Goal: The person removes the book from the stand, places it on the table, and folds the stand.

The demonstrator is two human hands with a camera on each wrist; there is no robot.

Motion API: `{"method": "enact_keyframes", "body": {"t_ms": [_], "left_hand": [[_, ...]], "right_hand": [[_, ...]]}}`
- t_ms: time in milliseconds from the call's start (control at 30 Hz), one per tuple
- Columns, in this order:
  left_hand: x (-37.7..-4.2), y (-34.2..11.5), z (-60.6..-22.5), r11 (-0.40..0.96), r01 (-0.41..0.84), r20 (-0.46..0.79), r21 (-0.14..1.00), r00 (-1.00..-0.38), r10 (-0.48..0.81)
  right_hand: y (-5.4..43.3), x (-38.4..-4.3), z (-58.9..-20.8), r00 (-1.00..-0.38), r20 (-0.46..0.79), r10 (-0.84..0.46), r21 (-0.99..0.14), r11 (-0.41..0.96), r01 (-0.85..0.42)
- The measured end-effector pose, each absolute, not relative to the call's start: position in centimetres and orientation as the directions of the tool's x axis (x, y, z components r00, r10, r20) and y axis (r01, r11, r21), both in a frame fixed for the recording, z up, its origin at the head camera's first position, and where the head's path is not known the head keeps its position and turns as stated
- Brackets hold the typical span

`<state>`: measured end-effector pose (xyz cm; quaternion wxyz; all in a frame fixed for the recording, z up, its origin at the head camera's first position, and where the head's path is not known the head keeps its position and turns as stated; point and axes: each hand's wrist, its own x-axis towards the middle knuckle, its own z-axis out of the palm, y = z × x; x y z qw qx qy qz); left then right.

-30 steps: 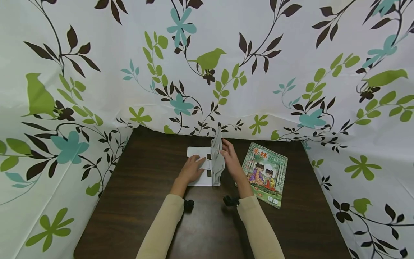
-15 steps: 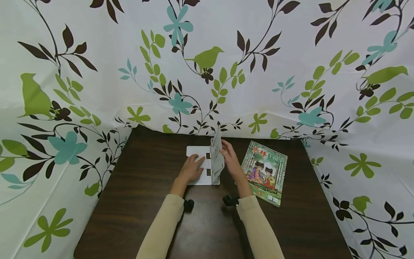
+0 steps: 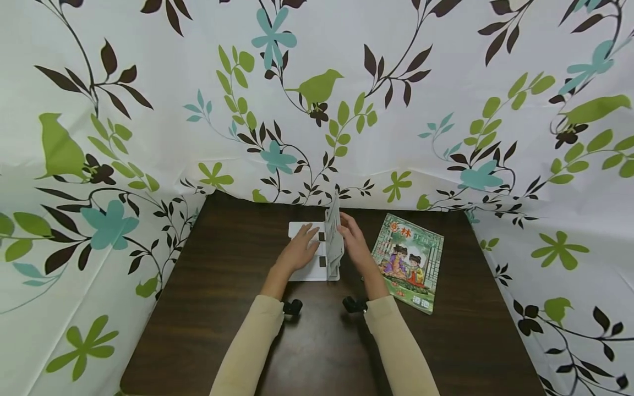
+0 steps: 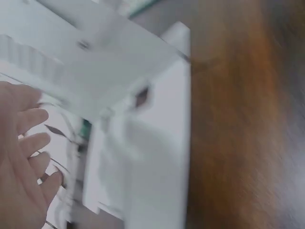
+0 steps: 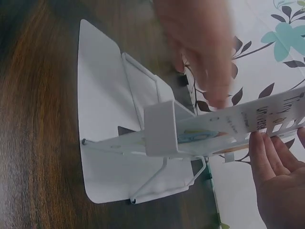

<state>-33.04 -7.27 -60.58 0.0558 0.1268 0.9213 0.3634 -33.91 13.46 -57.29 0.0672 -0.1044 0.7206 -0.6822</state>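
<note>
A white book stand (image 3: 307,269) stands on the table, its flat base with small dark pads (image 3: 322,261) lying down and its slotted panel (image 3: 334,242) raised nearly upright. In the right wrist view, bent white wire legs (image 5: 150,179) and a folded white lip (image 5: 161,128) show on the stand. My right hand (image 3: 354,242) is on the panel's right side, its fingertips (image 5: 257,140) resting against the panel. My left hand (image 3: 299,250) is over the base, left of the panel, fingers loosely extended and holding nothing. The right wrist view shows that hand blurred.
A magazine (image 3: 409,261) with two illustrated figures on its green cover lies right of the right forearm. The dark wooden table (image 3: 198,308) meets a white curtain (image 3: 317,126) printed with leaves and birds at its back edge.
My left hand has shifted a little up and right over the base, its fingers now nearer the panel. My right hand stays against the panel, and the stand keeps its pose.
</note>
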Motion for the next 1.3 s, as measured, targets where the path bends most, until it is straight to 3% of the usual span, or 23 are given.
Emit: {"method": "enact_keyframes", "body": {"t_ms": [200, 533, 800, 1300], "left_hand": [[-33.4, -6.5, -57.7, 0.465, 0.217, 0.074, 0.858, -0.949, 0.307], [-33.1, -6.4, -54.8, 0.285, 0.188, 0.093, 0.94, -0.944, 0.316], [-33.1, -6.9, -54.8, 0.294, 0.18, 0.097, 0.939, -0.956, 0.276], [-32.4, -8.2, -54.9, 0.346, 0.154, 0.069, 0.925, -0.967, 0.244]], "right_hand": [[13.0, -33.8, -57.1, -0.968, 0.051, -0.244, -0.998, 0.018, -0.057], [12.1, -33.8, -57.3, -0.972, 0.038, -0.234, -0.995, 0.084, -0.059], [10.6, -33.8, -57.2, -0.966, 0.028, -0.258, -0.985, 0.158, -0.071], [11.6, -33.4, -57.8, -0.973, -0.007, -0.23, -0.992, 0.124, -0.022]]}}
